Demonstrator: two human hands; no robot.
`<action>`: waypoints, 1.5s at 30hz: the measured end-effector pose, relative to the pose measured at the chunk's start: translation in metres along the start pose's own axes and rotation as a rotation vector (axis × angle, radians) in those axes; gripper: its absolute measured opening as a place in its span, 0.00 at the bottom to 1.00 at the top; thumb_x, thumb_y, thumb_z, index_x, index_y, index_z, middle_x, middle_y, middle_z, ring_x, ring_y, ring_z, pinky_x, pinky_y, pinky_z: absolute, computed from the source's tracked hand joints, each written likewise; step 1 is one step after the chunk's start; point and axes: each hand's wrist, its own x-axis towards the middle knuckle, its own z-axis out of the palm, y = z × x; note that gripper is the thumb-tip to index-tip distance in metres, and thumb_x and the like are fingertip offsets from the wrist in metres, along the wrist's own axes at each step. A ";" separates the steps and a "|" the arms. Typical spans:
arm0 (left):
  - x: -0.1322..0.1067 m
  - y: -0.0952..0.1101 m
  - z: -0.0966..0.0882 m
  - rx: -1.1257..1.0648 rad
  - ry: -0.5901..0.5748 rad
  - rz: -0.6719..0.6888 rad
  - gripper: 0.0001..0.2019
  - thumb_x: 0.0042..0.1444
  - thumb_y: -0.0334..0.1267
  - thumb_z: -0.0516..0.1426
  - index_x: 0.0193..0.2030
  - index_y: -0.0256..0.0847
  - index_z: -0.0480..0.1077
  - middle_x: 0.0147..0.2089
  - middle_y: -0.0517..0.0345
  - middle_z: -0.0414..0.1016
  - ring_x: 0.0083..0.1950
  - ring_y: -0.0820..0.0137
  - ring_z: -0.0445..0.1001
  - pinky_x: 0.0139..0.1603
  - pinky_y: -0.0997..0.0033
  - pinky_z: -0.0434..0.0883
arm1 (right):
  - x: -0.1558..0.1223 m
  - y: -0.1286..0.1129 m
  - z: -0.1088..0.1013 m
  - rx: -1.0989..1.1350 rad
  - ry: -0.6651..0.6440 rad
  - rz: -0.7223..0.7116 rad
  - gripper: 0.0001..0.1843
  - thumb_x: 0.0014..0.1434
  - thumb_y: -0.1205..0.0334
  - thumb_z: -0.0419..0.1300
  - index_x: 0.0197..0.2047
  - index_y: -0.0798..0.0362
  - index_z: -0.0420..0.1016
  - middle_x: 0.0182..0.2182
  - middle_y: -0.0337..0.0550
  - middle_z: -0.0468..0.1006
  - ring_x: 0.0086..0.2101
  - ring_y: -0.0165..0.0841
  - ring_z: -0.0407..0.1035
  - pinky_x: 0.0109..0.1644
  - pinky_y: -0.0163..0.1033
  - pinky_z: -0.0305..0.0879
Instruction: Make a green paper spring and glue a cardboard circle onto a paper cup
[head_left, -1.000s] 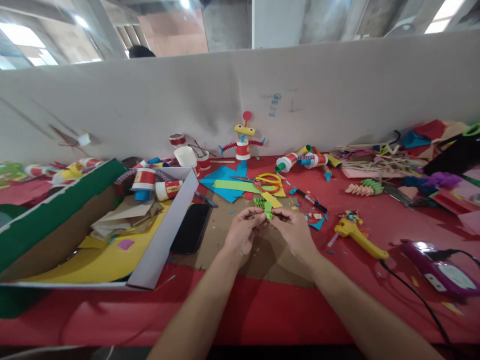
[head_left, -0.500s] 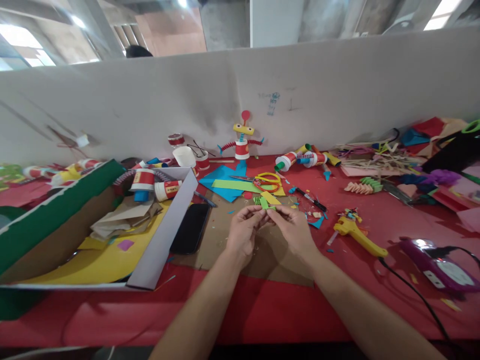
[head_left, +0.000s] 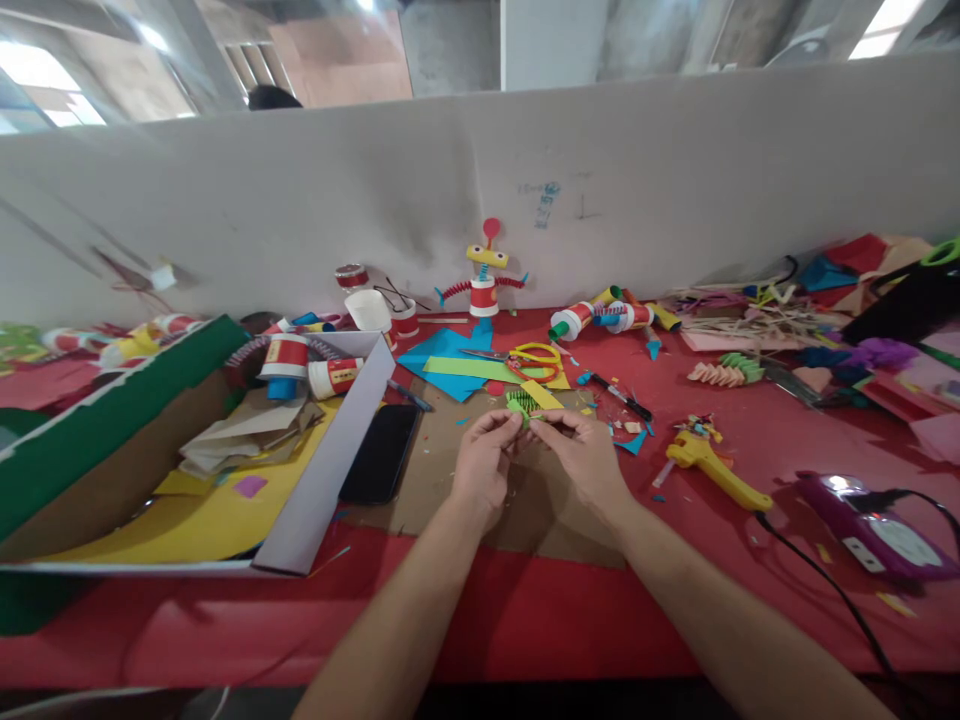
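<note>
Both hands meet over a brown cardboard sheet (head_left: 435,480), pinching a small green folded paper strip (head_left: 523,405) with accordion pleats. My left hand (head_left: 486,460) grips its left side between thumb and fingers. On the right side, my right hand (head_left: 581,450) has thumb and fingertips closed on the strip. The lower part of the strip is hidden by the fingers. Just beyond lie scissors (head_left: 536,362) with yellow and orange handles, a light green paper strip (head_left: 465,370) and blue paper (head_left: 435,355).
Left stands an open box (head_left: 322,470) with paper cups and scraps, beside a black phone (head_left: 380,455). A yellow glue gun (head_left: 716,470) and a purple power strip (head_left: 877,530) lie right. A paper-cup robot figure (head_left: 484,296) stands against the grey partition (head_left: 300,210).
The pleated part of the green paper strip shows more now, spread out above the fingertips. Both hands stay in nearly the same place, still holding it.
</note>
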 end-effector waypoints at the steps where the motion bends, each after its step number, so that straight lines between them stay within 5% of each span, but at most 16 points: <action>1: 0.000 0.000 -0.001 0.009 0.012 -0.003 0.11 0.35 0.33 0.67 0.25 0.35 0.69 0.25 0.63 0.72 0.26 0.78 0.71 0.35 0.75 0.69 | 0.000 0.001 0.000 -0.002 -0.002 0.004 0.13 0.49 0.55 0.62 0.34 0.54 0.78 0.30 0.44 0.80 0.30 0.34 0.71 0.36 0.39 0.66; 11: 0.000 -0.002 -0.002 0.119 0.002 0.072 0.11 0.37 0.36 0.66 0.25 0.35 0.69 0.24 0.63 0.70 0.26 0.79 0.68 0.33 0.77 0.66 | -0.003 -0.005 0.001 0.003 0.025 0.019 0.09 0.47 0.58 0.63 0.31 0.54 0.78 0.27 0.42 0.79 0.29 0.33 0.71 0.35 0.37 0.65; 16: -0.004 -0.002 0.005 0.084 -0.010 -0.015 0.13 0.34 0.34 0.68 0.28 0.34 0.72 0.28 0.60 0.73 0.29 0.78 0.69 0.36 0.76 0.65 | -0.001 -0.004 0.002 0.068 0.093 0.027 0.09 0.46 0.59 0.63 0.30 0.55 0.77 0.27 0.41 0.78 0.29 0.32 0.70 0.35 0.38 0.65; 21: -0.003 0.002 0.001 0.171 0.001 -0.042 0.12 0.34 0.37 0.68 0.23 0.34 0.71 0.20 0.62 0.69 0.22 0.80 0.64 0.27 0.78 0.60 | -0.001 0.000 0.002 0.008 0.041 -0.011 0.09 0.49 0.59 0.62 0.32 0.54 0.77 0.30 0.43 0.79 0.32 0.34 0.71 0.39 0.39 0.66; 28: 0.001 0.005 -0.005 0.230 0.002 -0.041 0.13 0.32 0.39 0.68 0.21 0.33 0.71 0.21 0.60 0.70 0.25 0.78 0.67 0.30 0.78 0.64 | -0.004 -0.006 -0.001 -0.117 -0.045 -0.105 0.09 0.52 0.58 0.60 0.34 0.52 0.78 0.32 0.43 0.79 0.33 0.35 0.72 0.40 0.40 0.67; 37: 0.008 0.009 -0.009 -0.008 -0.061 -0.302 0.06 0.47 0.25 0.60 0.23 0.33 0.67 0.23 0.58 0.69 0.24 0.80 0.69 0.27 0.85 0.68 | 0.001 -0.005 -0.001 0.274 -0.081 0.094 0.08 0.53 0.59 0.58 0.34 0.52 0.75 0.27 0.39 0.76 0.28 0.30 0.70 0.34 0.36 0.66; 45: 0.008 0.008 -0.014 -0.154 -0.141 -0.373 0.04 0.51 0.25 0.57 0.33 0.35 0.71 0.24 0.60 0.70 0.22 0.80 0.69 0.24 0.84 0.69 | -0.006 -0.007 -0.001 -0.114 -0.108 -0.215 0.14 0.54 0.59 0.59 0.44 0.49 0.74 0.40 0.44 0.74 0.39 0.35 0.70 0.43 0.41 0.67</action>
